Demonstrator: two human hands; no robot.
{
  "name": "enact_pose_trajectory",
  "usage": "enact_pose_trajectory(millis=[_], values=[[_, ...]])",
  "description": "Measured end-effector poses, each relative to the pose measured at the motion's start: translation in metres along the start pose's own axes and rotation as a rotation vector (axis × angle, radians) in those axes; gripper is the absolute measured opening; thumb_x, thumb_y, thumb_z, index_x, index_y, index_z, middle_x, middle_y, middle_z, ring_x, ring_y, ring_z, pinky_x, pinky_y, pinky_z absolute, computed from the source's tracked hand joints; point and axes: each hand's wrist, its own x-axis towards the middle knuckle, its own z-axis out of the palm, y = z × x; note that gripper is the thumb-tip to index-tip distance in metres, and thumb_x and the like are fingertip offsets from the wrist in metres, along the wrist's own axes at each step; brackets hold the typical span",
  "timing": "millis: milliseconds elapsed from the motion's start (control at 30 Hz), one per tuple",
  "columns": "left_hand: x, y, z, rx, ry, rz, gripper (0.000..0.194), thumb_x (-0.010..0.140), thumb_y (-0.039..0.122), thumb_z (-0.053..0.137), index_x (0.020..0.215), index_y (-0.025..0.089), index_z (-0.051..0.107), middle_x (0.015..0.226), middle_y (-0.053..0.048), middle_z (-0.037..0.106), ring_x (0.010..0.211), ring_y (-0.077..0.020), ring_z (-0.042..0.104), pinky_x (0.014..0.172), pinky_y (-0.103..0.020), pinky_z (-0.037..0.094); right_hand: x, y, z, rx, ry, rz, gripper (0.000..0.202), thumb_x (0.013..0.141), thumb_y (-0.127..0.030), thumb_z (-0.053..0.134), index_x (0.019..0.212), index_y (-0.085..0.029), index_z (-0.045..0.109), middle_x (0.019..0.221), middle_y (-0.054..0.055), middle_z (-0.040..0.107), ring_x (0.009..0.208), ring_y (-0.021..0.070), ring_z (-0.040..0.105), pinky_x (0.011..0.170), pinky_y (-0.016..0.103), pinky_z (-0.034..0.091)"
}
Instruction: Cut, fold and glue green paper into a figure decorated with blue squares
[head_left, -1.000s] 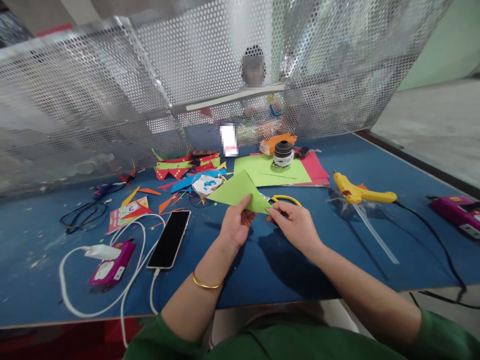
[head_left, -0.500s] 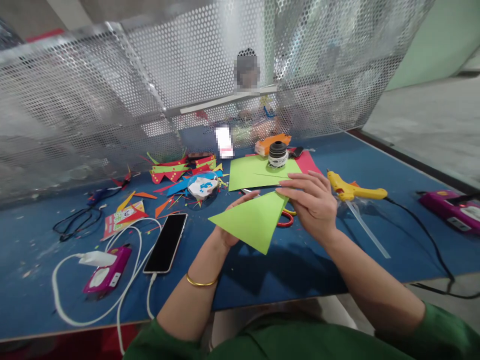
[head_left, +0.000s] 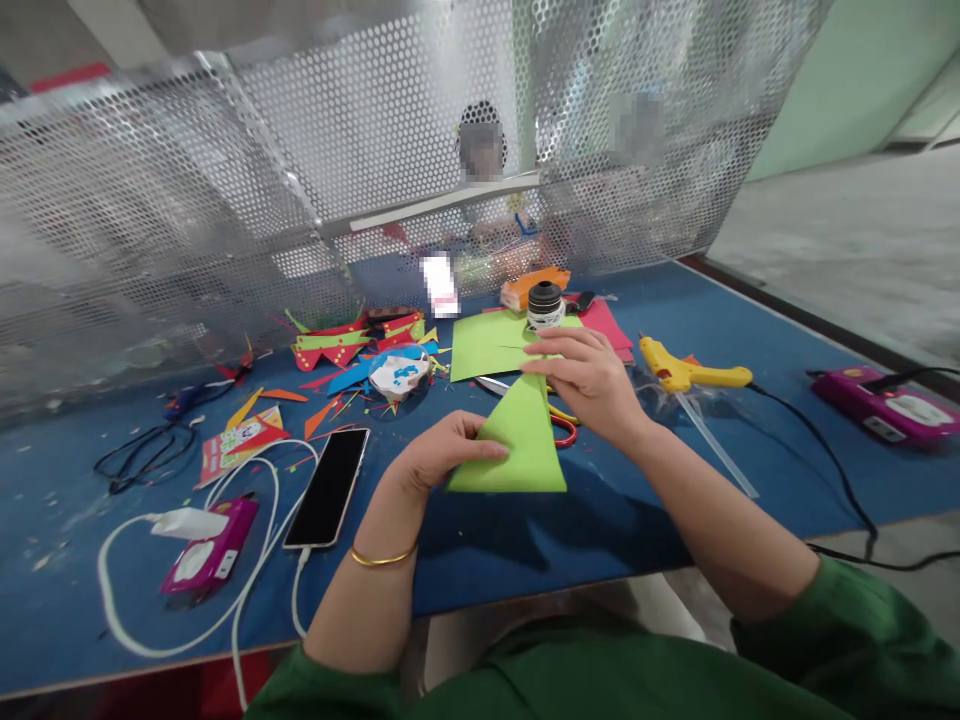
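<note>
A folded piece of lime-green paper (head_left: 517,440), roughly triangular, is held above the blue table with its wide edge toward me. My left hand (head_left: 454,445) grips its left side, thumb on top and the other fingers partly hidden. At its upper tip, the fingers of my right hand (head_left: 589,385) are pinched on the paper. Scissors with red and yellow handles (head_left: 564,430) lie beneath, partly covered. Behind them is a flat lime-green sheet (head_left: 487,345) with a black and white round object (head_left: 545,305) on it.
On the right lie a yellow glue gun (head_left: 694,375) and a purple power strip (head_left: 889,405). A phone (head_left: 328,490), white cable and another purple strip (head_left: 214,545) are at left. Paper scraps and red-green cutouts (head_left: 330,350) lie behind, before a perforated screen (head_left: 420,110); a person is beyond it.
The green paper has turned, its wide edge now facing me. My left hand has shifted from beneath it to its left side, thumb on top. The view has moved slightly.
</note>
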Motion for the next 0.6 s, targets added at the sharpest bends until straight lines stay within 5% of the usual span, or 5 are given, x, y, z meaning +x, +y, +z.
enact_pose_trajectory(millis=[100, 233, 367, 600], values=[[0.011, -0.005, 0.006, -0.135, 0.173, 0.117, 0.033, 0.049, 0.023, 0.095, 0.076, 0.011, 0.079, 0.072, -0.013, 0.077, 0.054, -0.0195, 0.068, 0.053, -0.026, 0.053, -0.005, 0.0, 0.006, 0.206, 0.094, 0.294, 0.036, 0.092, -0.029, 0.056, 0.126, -0.023, 0.066, 0.128, 0.009, 0.069, 0.124, 0.0255, 0.06, 0.106, 0.048, 0.044], [0.026, -0.012, 0.014, -0.259, 0.339, 0.266, 0.037, 0.058, 0.038, 0.092, 0.083, 0.014, 0.079, 0.076, -0.009, 0.078, 0.055, -0.0151, 0.067, 0.053, -0.022, 0.052, -0.021, -0.003, 0.019, 0.576, 0.037, 0.698, 0.046, 0.083, -0.054, 0.064, 0.109, -0.018, 0.07, 0.095, 0.009, 0.077, 0.093, 0.0245, 0.071, 0.089, 0.042, 0.055], [0.03, -0.019, 0.024, -0.321, 0.393, 0.311, 0.043, 0.057, 0.04, 0.092, 0.086, 0.012, 0.078, 0.079, -0.01, 0.079, 0.059, -0.017, 0.069, 0.058, -0.024, 0.054, -0.031, -0.004, 0.031, 0.6, 0.012, 0.731, 0.046, 0.069, -0.054, 0.076, 0.095, -0.017, 0.07, 0.073, 0.002, 0.071, 0.069, 0.0186, 0.067, 0.07, 0.034, 0.057], [0.029, -0.025, 0.037, -0.344, 0.406, 0.288, 0.044, 0.045, 0.022, 0.096, 0.083, 0.009, 0.079, 0.079, -0.012, 0.079, 0.061, -0.0172, 0.07, 0.061, -0.025, 0.055, -0.036, -0.001, 0.034, 0.448, 0.03, 0.707, 0.032, 0.079, -0.048, 0.067, 0.09, -0.018, 0.069, 0.067, -0.001, 0.064, 0.061, 0.0142, 0.056, 0.059, 0.028, 0.048]])
